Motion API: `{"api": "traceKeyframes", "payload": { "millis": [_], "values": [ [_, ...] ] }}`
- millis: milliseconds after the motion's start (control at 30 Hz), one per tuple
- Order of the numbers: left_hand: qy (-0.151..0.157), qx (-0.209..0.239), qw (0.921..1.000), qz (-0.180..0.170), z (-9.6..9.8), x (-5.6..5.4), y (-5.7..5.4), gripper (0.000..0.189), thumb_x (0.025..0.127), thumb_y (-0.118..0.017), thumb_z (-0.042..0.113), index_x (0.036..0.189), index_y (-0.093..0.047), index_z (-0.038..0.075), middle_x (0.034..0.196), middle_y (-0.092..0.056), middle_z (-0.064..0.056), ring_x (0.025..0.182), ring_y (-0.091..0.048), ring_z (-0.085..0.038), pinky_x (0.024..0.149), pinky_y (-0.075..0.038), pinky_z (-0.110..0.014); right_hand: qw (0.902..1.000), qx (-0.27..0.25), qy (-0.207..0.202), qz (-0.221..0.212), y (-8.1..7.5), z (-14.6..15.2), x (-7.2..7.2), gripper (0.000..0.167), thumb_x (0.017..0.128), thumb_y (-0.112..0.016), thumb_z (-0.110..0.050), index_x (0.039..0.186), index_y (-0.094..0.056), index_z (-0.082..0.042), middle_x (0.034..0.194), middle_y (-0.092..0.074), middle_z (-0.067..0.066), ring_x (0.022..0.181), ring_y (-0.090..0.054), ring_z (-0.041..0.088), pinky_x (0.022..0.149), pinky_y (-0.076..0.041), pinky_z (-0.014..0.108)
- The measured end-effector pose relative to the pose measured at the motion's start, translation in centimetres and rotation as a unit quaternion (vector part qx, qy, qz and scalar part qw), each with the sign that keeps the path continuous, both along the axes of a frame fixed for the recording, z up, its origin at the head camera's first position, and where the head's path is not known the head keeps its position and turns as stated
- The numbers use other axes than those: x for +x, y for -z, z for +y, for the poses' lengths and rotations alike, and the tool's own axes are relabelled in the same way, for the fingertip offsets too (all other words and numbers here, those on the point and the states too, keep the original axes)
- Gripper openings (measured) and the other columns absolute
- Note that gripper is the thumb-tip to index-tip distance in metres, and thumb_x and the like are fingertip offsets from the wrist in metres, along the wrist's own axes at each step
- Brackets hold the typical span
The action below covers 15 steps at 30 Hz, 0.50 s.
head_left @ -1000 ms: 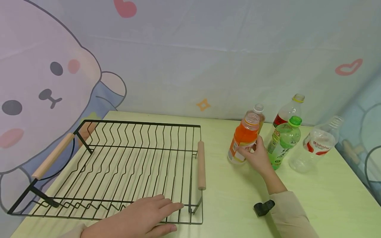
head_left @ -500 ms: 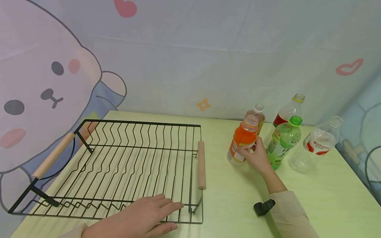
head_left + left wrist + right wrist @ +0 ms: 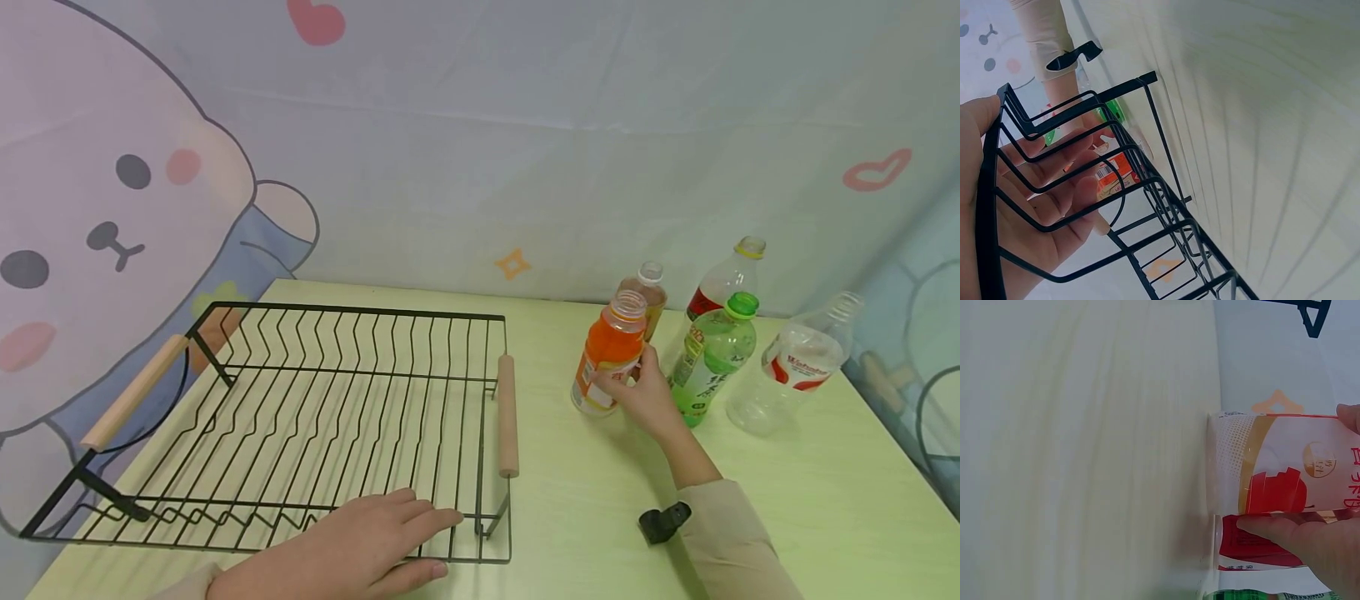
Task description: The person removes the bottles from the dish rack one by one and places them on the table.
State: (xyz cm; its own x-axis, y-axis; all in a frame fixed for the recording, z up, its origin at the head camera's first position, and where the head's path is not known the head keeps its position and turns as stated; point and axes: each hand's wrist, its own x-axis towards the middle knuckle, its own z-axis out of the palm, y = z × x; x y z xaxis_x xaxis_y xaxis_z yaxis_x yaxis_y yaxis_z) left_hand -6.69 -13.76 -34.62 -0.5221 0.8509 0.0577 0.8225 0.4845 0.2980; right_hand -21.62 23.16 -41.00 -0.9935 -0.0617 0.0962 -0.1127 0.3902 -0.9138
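My right hand [image 3: 645, 396] holds an orange plastic drink bottle [image 3: 611, 346] without a cap, thumb and fingers on opposite sides of its label. The bottle stands nearly upright on the table, and its white, orange and red label [image 3: 1272, 462] fills part of the right wrist view. My left hand [image 3: 352, 542] rests over the front rail of a black wire dish rack [image 3: 360, 313], fingers loosely extended inside and thumb on the near side. In the left wrist view the fingers of the left hand [image 3: 1047, 200] show through the rack's wires.
Behind the orange bottle stands a clear bottle [image 3: 651, 287]. To its right are a red-labelled bottle [image 3: 727, 279], a green bottle [image 3: 712, 358] with a green cap and a Wahaha bottle [image 3: 795, 367]. The rack has wooden handles [image 3: 507, 417]. A printed curtain [image 3: 450, 167] hangs behind the table.
The orange bottle and my right hand have shifted slightly left. The left hand and the rack stay where they were.
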Motion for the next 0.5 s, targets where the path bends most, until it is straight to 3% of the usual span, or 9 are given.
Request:
{"api": "traceKeyframes", "payload": {
  "millis": [233, 500],
  "values": [
    [-0.006, -0.006, 1.0000, 0.004, 0.1, 0.0, -0.1, 0.042, 0.102, -0.044, 0.038, 0.131, -0.055, 0.010, 0.111, -0.066, 0.002, 0.097, -0.060, -0.012, 0.080, -0.052, -0.033, 0.9999, -0.007, -0.007, 0.004, -0.5, 0.0, 0.2, 0.081, 0.090, -0.067, -0.019, 0.147, -0.011, -0.001, 0.145, -0.028, 0.023, 0.136, -0.032, 0.042, 0.110, -0.027, 0.058],
    [-0.016, -0.025, 0.9995, -0.007, 0.2, 0.1, -0.5, 0.047, 0.102, -0.041, 0.043, 0.134, -0.053, 0.012, 0.116, -0.065, 0.002, 0.106, -0.060, -0.014, 0.087, -0.051, -0.040, 0.9994, -0.012, 0.007, 0.033, -2.9, 0.1, 1.1, 0.090, 0.089, -0.068, -0.014, 0.151, -0.004, -0.005, 0.148, -0.026, 0.024, 0.139, -0.028, 0.042, 0.114, -0.022, 0.055]
  ]
}}
